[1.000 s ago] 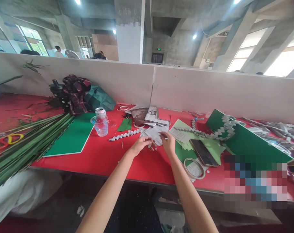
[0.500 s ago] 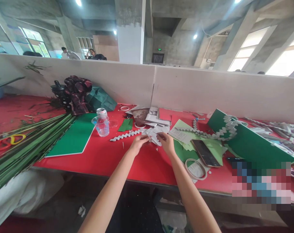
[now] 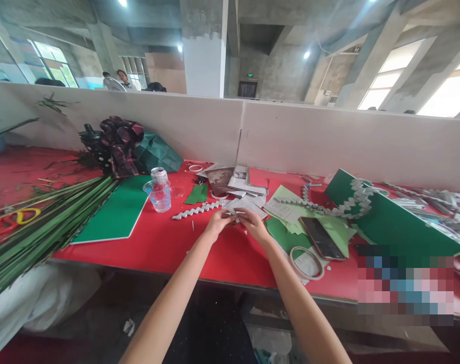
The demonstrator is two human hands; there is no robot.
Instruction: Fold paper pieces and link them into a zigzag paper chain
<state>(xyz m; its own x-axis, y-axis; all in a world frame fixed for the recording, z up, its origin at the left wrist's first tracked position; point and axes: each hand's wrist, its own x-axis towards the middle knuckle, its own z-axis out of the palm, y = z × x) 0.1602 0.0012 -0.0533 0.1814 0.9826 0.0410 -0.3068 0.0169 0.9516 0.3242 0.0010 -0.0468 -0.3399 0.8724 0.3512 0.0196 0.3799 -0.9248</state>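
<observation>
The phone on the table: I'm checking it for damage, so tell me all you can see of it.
The phone is a dark slab with a brownish rim, lying flat, screen up and unlit, set at a slant. It rests on light green paper right of the right hand, which does not touch it. A tape ring lies just in front, near its lower end. No crack shows, though it is too small to be sure.
</observation>
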